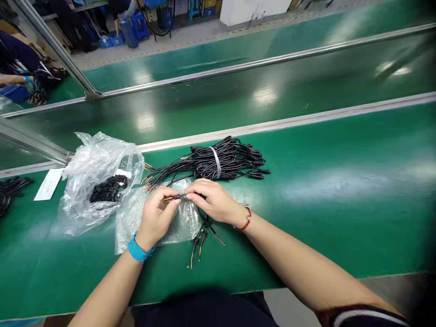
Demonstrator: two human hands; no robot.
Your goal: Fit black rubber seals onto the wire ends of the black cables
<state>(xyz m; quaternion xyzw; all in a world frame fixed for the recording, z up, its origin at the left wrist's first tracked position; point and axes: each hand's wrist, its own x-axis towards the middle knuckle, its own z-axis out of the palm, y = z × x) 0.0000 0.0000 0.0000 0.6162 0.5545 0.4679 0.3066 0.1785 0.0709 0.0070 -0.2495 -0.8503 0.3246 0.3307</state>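
Between my two hands runs a thin black cable with orange and yellow wire ends at its left. My left hand pinches those coloured wires between thumb and fingers. On the black sheath, just right of it, my right hand is closed. Behind my hands lies a tied bundle of black cables, a pale tie around its middle, its stripped coloured ends pointing left. Below my right hand several loose cable ends with red, yellow and black wires rest on the green table. A clear plastic bag lies flat under my left hand.
On the left an open clear bag holds small black parts. A white paper slip and more black cables lie farther left. A metal frame post and a raised rail border the table. Another person's arm shows top left.
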